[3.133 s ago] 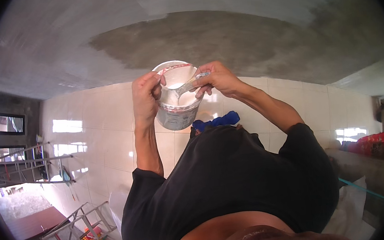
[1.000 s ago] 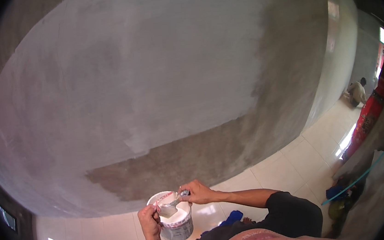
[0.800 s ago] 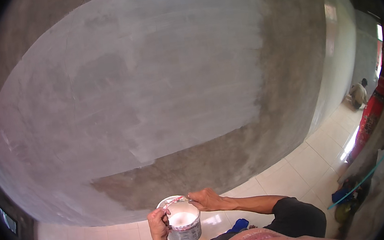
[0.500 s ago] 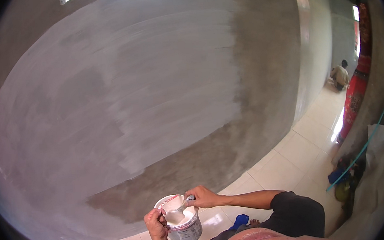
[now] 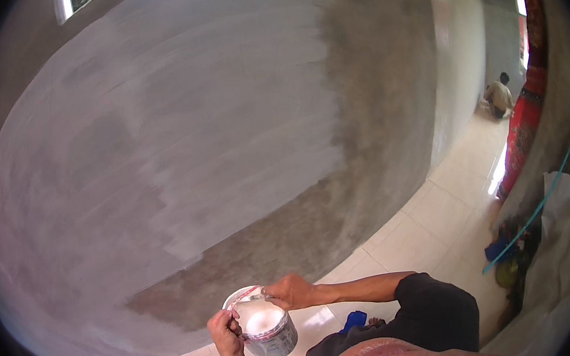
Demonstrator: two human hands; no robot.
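A grey bucket (image 5: 271, 343) of white liquid is in front of me, low in the view, with a red-and-white strip across its top. My left hand (image 5: 228, 334) is closed on the strip at the bucket's near-left rim. My right hand (image 5: 289, 291) grips a paintbrush (image 5: 259, 297) at the back-right of the bucket; its fingers hide much of the handle, and the brush head lies by the strip.
A plastered wall (image 5: 224, 115) has pale and darker patches. A person (image 5: 499, 97) crouches far right on the tiled floor (image 5: 427, 233). Red patterned fabric (image 5: 522, 141), a teal hose (image 5: 544, 201) and a pale sheet (image 5: 559, 241) line the right side. Blue footwear (image 5: 353, 320) is below me.
My view has lifted from the bucket toward the wall and swung rightward. The brush has shifted from the bucket's middle half a second ago to its back rim, with my right hand.
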